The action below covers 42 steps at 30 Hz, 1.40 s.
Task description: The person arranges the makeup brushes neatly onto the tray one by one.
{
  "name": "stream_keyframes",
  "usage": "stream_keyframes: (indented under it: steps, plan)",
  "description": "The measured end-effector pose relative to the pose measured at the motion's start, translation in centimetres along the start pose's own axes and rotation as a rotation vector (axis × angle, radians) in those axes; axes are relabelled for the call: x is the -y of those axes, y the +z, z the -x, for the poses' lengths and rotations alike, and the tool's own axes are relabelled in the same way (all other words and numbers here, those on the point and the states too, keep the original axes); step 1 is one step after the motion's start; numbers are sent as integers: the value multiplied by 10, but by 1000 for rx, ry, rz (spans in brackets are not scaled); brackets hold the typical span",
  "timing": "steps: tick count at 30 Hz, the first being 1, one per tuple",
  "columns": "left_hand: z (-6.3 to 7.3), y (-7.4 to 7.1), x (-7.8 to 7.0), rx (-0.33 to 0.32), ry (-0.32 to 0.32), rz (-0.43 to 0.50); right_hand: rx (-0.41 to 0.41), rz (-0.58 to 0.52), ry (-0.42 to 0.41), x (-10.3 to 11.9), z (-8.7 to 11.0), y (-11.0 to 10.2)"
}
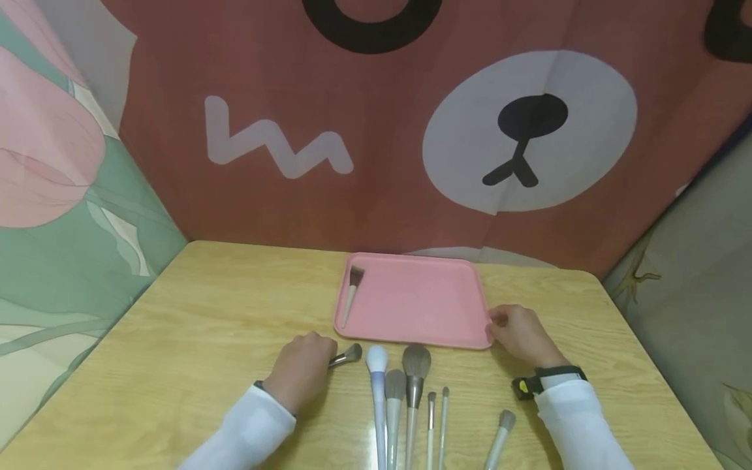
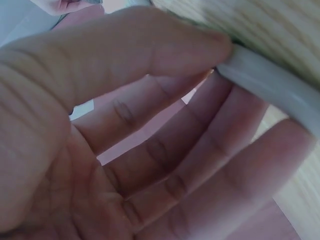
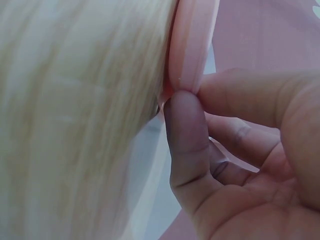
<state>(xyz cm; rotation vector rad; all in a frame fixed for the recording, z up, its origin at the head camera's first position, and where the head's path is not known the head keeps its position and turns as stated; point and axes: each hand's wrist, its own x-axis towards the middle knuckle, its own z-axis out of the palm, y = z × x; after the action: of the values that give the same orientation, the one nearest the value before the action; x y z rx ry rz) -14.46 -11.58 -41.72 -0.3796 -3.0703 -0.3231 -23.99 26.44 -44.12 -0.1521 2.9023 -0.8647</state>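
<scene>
My left hand (image 1: 302,367) pinches a makeup brush (image 1: 348,355) just above the table, left of the row of brushes. In the left wrist view, its pale handle (image 2: 270,82) lies between the thumb and the fingers. At the tray's right edge, my right hand (image 1: 524,334) pinches the rim of the pink tray (image 1: 423,300) between thumb and finger. That rim (image 3: 192,45) shows close up in the right wrist view. One makeup brush with a dark, angled head (image 1: 354,284) lies inside the tray along its left side.
Several makeup brushes lie in front of the tray, among them a blue-and-white one (image 1: 377,385), a large fluffy one (image 1: 416,372) and a thin one (image 1: 444,418). A separate brush (image 1: 501,437) lies nearer the right forearm. A bear-print cloth (image 1: 282,209) hangs behind the wooden table (image 1: 235,294).
</scene>
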Motion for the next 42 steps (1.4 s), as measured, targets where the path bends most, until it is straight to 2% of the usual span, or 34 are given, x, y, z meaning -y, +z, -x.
stream_keyframes:
  steps: [6, 11, 19, 29, 33, 38, 42]
  plan:
    - [-1, -3, -3, 5, -7, 31, -8, -7, -10, -3, 1, -2]
    - [-4, -7, -7, -36, 8, 63, -6, -16, -20, -3, 1, -1]
    - [-23, -11, -13, -26, -39, 187, -27, -7, -53, -4, 0, 0]
    - [-65, -10, -25, -34, -97, 337, -26, -18, -39, -4, 2, -1]
    - [-83, -10, -29, -41, -141, 381, -21, -35, -44, -4, 3, -1]
    - [-108, -11, -33, -63, -173, 391, -16, -32, -28, -3, 2, -2]
    - [-126, -12, -33, -55, -186, 381, -20, -20, -23, -3, 1, -3]
